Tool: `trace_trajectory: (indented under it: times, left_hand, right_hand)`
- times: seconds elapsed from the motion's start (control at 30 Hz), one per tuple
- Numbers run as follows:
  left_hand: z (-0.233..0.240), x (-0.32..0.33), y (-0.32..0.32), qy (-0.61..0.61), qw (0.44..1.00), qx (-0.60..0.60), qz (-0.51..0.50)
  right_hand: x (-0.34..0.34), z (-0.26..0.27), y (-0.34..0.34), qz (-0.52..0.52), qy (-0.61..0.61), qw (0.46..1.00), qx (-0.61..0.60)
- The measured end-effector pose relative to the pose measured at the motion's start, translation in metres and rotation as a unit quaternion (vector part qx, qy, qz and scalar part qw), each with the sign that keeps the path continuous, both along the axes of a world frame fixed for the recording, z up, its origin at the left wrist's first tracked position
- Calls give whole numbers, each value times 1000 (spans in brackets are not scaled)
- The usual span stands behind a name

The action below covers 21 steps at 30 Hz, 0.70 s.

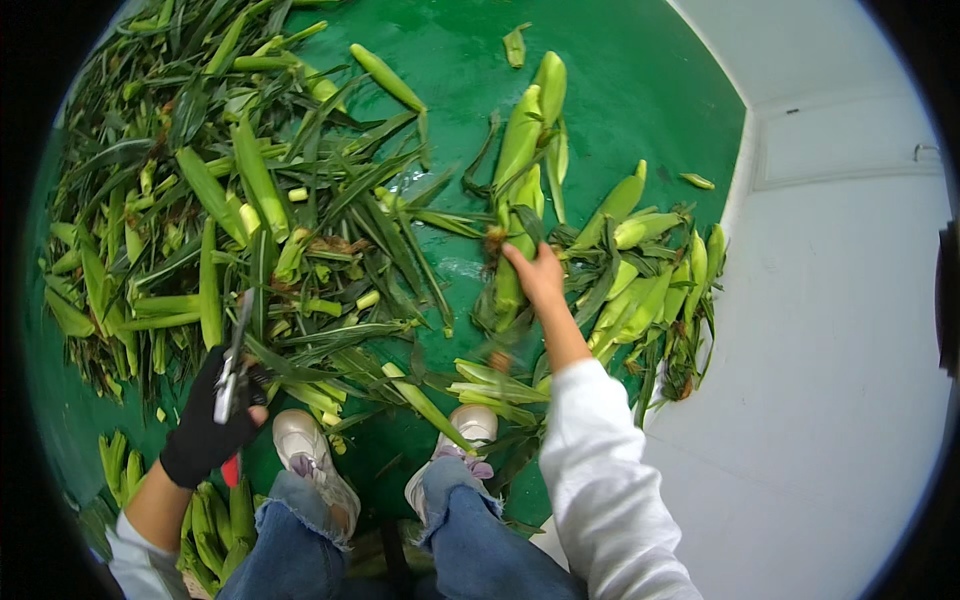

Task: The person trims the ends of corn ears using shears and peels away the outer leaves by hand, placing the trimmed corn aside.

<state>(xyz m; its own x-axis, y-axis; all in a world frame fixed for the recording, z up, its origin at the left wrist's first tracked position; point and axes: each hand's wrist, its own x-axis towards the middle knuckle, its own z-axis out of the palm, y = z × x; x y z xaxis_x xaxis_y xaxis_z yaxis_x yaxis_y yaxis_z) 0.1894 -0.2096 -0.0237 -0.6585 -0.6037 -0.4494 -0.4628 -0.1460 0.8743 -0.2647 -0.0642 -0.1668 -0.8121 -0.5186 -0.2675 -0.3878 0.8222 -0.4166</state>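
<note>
A black fingerless glove covers my left hand (202,427), at the lower left. It grips a metal-bladed hand tool (237,352) whose red handle end shows below the palm; the exact kind is unclear. My bare right hand (541,281) is closed around an ear of corn in green husk (508,289), thumb on top, fingers partly hidden. Brown silk (493,238) hangs beside the thumb. Just beyond, more unhusked ears (519,142) lie lengthwise on the green floor (630,75). To the right of this hand is a heap of unhusked corn (637,300).
A large pile of stripped husks, leaves and cut stalk ends (187,225) spreads across the left. Trimmed ears (217,525) are stacked by my left leg. Loose husks (495,390) lie around my shoes (307,442). A white wall (810,300) borders the floor at right.
</note>
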Motion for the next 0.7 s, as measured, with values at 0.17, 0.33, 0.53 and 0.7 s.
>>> trace_trajectory:
  times: [0.17,0.33,0.53,0.7]
  left_hand:
    - [14,-67,-25,22,968,246,-39]
    - [-17,-94,-1,-15,967,246,-64]
    - [-30,-84,-15,86,982,162,-51]
    - [-16,-104,-43,96,905,302,-284]
  right_hand:
    - [61,71,60,240,-3,966,-94]
    - [97,118,86,270,-5,962,-29]
    - [103,171,105,518,189,829,-89]
    - [112,188,70,636,252,690,-235]
